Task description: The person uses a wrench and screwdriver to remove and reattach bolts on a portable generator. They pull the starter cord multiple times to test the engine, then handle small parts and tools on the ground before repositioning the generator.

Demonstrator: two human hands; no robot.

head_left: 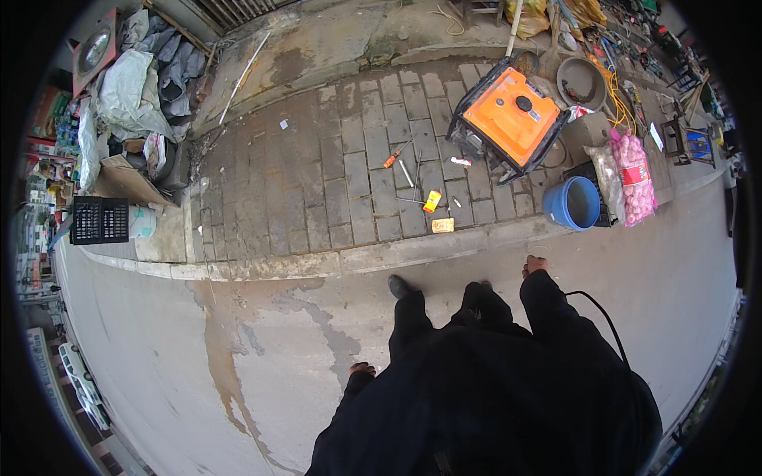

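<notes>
My right hand hangs beside my dark clothing, nearest the blue bucket, its fingers loosely bent and apparently holding nothing. My left hand is low over the road, partly hidden by the sleeve, fingers slightly apart. On the paving ahead stands an orange portable generator. Left of it lie an orange-handled screwdriver, a metal cylinder, a yellow-and-red small box and a tan packet. A pink mesh sack of bulbs lies right of the bucket.
A curb separates road from paving. Piled sheeting and a black crate occupy the left. A round basin, yellow cable and wooden stools are at upper right. A white car stands far left.
</notes>
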